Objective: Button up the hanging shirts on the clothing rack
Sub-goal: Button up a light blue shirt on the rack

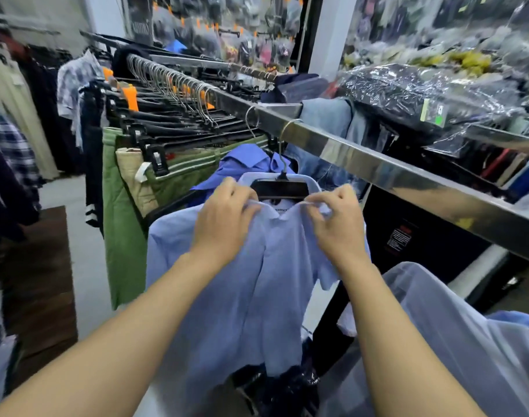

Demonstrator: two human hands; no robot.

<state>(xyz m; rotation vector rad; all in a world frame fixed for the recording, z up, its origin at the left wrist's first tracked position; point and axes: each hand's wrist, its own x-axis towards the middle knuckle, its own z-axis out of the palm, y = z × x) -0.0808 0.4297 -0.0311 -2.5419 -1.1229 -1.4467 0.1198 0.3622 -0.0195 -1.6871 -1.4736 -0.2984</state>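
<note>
A pale blue shirt (251,275) hangs on a black hanger (279,188) from the steel rail (377,170) at twelve o'clock — left hand (224,218) and right hand (335,224) each pinch its collar, fingers curled into the fabric.

Both bare forearms are reaching forward and upward, converging at chest height. The left hand (224,218) is curling its fingers, knuckles up, gripping fabric. The right hand (337,219) is pinching fabric between thumb and forefinger, wrist bent slightly inward.
</note>
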